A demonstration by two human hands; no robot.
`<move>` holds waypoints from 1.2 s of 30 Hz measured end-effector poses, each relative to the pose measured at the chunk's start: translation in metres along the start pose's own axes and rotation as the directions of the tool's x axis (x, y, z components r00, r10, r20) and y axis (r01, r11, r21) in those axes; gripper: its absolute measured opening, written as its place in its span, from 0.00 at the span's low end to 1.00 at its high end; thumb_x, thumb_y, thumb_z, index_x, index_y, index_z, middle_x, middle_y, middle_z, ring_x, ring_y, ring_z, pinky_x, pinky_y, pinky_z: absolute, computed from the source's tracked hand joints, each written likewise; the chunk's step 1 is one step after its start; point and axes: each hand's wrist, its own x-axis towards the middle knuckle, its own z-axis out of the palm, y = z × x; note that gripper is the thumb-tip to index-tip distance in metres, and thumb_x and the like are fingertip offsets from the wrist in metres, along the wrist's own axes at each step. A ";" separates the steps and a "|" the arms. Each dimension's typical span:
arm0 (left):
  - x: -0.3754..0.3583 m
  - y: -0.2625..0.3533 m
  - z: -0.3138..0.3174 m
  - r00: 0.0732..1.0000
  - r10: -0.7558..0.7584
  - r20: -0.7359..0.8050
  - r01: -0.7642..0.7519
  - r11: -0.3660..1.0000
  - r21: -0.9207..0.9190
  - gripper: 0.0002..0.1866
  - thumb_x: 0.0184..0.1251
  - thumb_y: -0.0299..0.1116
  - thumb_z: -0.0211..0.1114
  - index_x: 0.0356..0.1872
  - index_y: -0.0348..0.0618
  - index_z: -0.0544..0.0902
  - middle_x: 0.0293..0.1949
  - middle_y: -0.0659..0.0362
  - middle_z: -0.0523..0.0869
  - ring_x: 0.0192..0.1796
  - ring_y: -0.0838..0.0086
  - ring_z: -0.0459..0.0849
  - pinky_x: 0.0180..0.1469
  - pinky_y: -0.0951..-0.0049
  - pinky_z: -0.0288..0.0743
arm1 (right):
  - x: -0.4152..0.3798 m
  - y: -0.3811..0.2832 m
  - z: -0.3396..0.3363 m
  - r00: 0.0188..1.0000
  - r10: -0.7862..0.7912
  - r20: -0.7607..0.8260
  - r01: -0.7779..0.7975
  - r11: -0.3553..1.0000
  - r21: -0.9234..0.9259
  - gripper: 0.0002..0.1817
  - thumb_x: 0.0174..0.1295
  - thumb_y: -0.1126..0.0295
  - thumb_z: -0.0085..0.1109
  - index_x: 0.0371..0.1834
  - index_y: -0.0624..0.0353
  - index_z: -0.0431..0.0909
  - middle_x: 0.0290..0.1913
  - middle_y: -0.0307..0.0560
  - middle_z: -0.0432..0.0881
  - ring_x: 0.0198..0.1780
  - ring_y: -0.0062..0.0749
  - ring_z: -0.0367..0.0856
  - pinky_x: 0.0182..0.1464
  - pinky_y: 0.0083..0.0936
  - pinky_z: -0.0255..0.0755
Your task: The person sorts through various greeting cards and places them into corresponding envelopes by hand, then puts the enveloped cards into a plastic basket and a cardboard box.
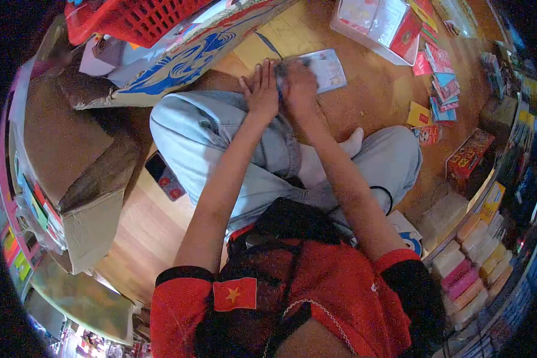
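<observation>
A pale printed packet point(328, 70) lies flat on the wooden floor point(143, 230), placed, I judge from my remote post, for easy reach. The left hand point(261, 89), fingers extended and apparently gripping nothing, is left of the packet; the right hand point(299, 85), blurred, is at the packet's left edge, its grip beyond my telling. Right of the packet, small colourful packs point(444, 89) lie loosely grouped, presumably to stay handy.

I count: hands point(261, 92) 2 | red basket point(95, 22) 1 | blue-printed carton point(182, 62) 1 | clear plastic box point(373, 48) 1 | white sheet point(329, 70) 1 | flag patch point(235, 294) 1 | small packets point(444, 89) several, too overlapped for me to tally
</observation>
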 end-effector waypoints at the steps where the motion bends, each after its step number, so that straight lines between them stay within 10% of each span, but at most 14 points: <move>1: 0.003 -0.005 0.020 0.974 0.045 -0.222 0.005 0.976 0.216 0.54 0.45 0.53 0.67 0.70 0.47 0.43 0.72 0.60 0.42 0.73 0.66 0.42 0.65 0.36 0.32 | -0.012 0.002 0.005 1.000 0.002 -0.005 -0.002 1.000 0.008 0.25 0.51 0.68 0.53 0.54 0.66 0.68 0.59 0.56 0.69 0.61 0.46 0.66 0.63 0.43 0.57; 3: -0.002 -0.010 0.018 0.891 0.121 -0.438 0.079 0.908 0.412 0.51 0.48 0.52 0.66 0.69 0.46 0.46 0.72 0.59 0.43 0.73 0.65 0.43 0.65 0.37 0.34 | -0.034 0.024 0.012 0.873 -0.448 -0.194 0.461 0.887 0.026 0.25 0.53 0.69 0.51 0.56 0.65 0.67 0.62 0.52 0.67 0.64 0.43 0.62 0.65 0.41 0.54; 4: -0.015 -0.008 -0.001 0.958 0.053 -0.281 -0.033 0.996 0.078 0.44 0.53 0.49 0.63 0.68 0.45 0.52 0.69 0.57 0.51 0.71 0.63 0.50 0.65 0.40 0.40 | -0.041 0.035 0.001 0.863 -0.495 -0.097 0.503 0.861 0.075 0.26 0.54 0.69 0.50 0.60 0.60 0.65 0.64 0.48 0.64 0.67 0.42 0.59 0.67 0.43 0.50; 7: -0.083 -0.002 -0.087 0.993 0.104 -0.052 -0.112 0.734 -0.670 0.26 0.58 0.40 0.60 0.58 0.43 0.68 0.55 0.51 0.74 0.59 0.58 0.70 0.61 0.55 0.59 | -0.064 0.058 -0.020 0.908 -0.417 -0.042 0.420 0.904 0.079 0.28 0.55 0.69 0.50 0.62 0.56 0.63 0.66 0.44 0.62 0.67 0.40 0.58 0.67 0.46 0.49; 10: -0.168 -0.030 -0.124 0.888 0.190 -0.418 -0.388 0.799 -0.460 0.19 0.58 0.33 0.60 0.50 0.40 0.74 0.43 0.51 0.80 0.50 0.57 0.76 0.54 0.61 0.66 | -0.076 0.049 -0.019 0.951 -0.296 -0.090 0.303 0.950 0.076 0.28 0.55 0.70 0.50 0.63 0.54 0.62 0.66 0.43 0.61 0.67 0.39 0.57 0.66 0.49 0.49; 15: -0.252 -0.140 -0.073 0.688 -0.511 -0.515 0.247 0.832 -0.496 0.21 0.63 0.38 0.54 0.57 0.42 0.70 0.43 0.42 0.75 0.44 0.50 0.74 0.53 0.56 0.64 | -0.081 0.043 -0.022 0.944 -0.285 -0.168 0.305 0.945 0.113 0.27 0.54 0.75 0.50 0.60 0.58 0.64 0.64 0.45 0.63 0.65 0.40 0.61 0.65 0.43 0.54; 18: -0.286 -0.193 -0.004 0.664 -0.636 -0.393 0.686 0.728 -0.021 0.26 0.66 0.49 0.48 0.61 0.47 0.67 0.46 0.39 0.72 0.49 0.48 0.71 0.53 0.50 0.61 | -0.077 0.055 -0.010 0.901 -0.307 -0.305 0.385 0.891 0.239 0.20 0.51 0.76 0.51 0.49 0.66 0.73 0.54 0.56 0.72 0.57 0.48 0.69 0.59 0.35 0.63; 21: -0.292 -0.193 -0.010 0.690 -0.708 -0.150 0.712 0.701 -0.038 0.30 0.65 0.57 0.42 0.63 0.51 0.66 0.50 0.37 0.70 0.52 0.46 0.68 0.54 0.47 0.59 | -0.078 0.055 -0.027 0.952 -0.249 -0.181 0.298 0.892 0.340 0.20 0.51 0.76 0.51 0.50 0.62 0.73 0.47 0.57 0.77 0.49 0.46 0.75 0.52 0.34 0.69; 23: -0.279 -0.183 -0.044 0.672 -0.702 -0.236 0.714 0.699 -0.046 0.25 0.66 0.50 0.46 0.60 0.50 0.69 0.48 0.42 0.73 0.49 0.51 0.72 0.52 0.54 0.64 | -0.092 0.049 -0.061 0.972 -0.158 -0.171 0.220 0.865 0.451 0.18 0.51 0.76 0.51 0.47 0.63 0.75 0.41 0.58 0.79 0.37 0.40 0.79 0.42 0.29 0.73; 26: -0.254 -0.139 -0.162 0.669 -0.384 -0.637 0.064 0.883 -0.465 0.16 0.65 0.34 0.52 0.53 0.44 0.74 0.40 0.51 0.78 0.41 0.63 0.77 0.45 0.69 0.69 | -0.098 0.040 -0.122 0.924 -0.151 -0.352 0.368 0.604 0.707 0.15 0.55 0.74 0.51 0.47 0.60 0.76 0.39 0.48 0.79 0.26 0.32 0.77 0.34 0.29 0.73; 30: -0.292 -0.063 -0.334 0.306 -0.112 -0.946 -0.364 0.904 -0.225 0.15 0.61 0.29 0.55 0.47 0.33 0.75 0.39 0.56 0.79 0.39 0.70 0.75 0.45 0.70 0.69 | -0.129 0.037 -0.260 0.849 -0.091 -0.520 0.421 0.712 0.562 0.20 0.64 0.61 0.50 0.54 0.62 0.69 0.39 0.44 0.78 0.44 0.32 0.73 0.52 0.28 0.65; 31: -0.297 -0.051 -0.371 -0.008 0.124 -0.992 -0.601 0.792 0.104 0.17 0.60 0.36 0.56 0.43 0.31 0.75 0.40 0.54 0.79 0.40 0.68 0.76 0.46 0.66 0.69 | -0.148 0.028 -0.302 0.838 -0.148 -0.525 0.532 0.434 0.727 0.19 0.64 0.61 0.49 0.53 0.62 0.70 0.39 0.46 0.78 0.43 0.30 0.74 0.50 0.29 0.67; 33: -0.332 -0.033 -0.414 -0.340 0.276 -0.899 -0.667 0.603 0.437 0.17 0.59 0.36 0.56 0.43 0.32 0.75 0.40 0.54 0.79 0.40 0.68 0.76 0.46 0.66 0.69 | -0.193 0.015 -0.357 0.671 -0.289 -0.683 0.741 0.304 0.599 0.19 0.64 0.61 0.49 0.53 0.61 0.70 0.39 0.46 0.78 0.43 0.30 0.74 0.49 0.29 0.67; 36: -0.379 -0.015 -0.451 -0.422 0.449 -0.787 -0.667 0.434 0.605 0.17 0.59 0.36 0.57 0.43 0.32 0.76 0.40 0.54 0.79 0.40 0.67 0.76 0.46 0.66 0.69 | -0.236 -0.005 -0.404 0.431 -0.456 -0.779 0.902 0.223 0.368 0.19 0.64 0.61 0.49 0.52 0.61 0.70 0.38 0.46 0.77 0.42 0.31 0.74 0.49 0.28 0.67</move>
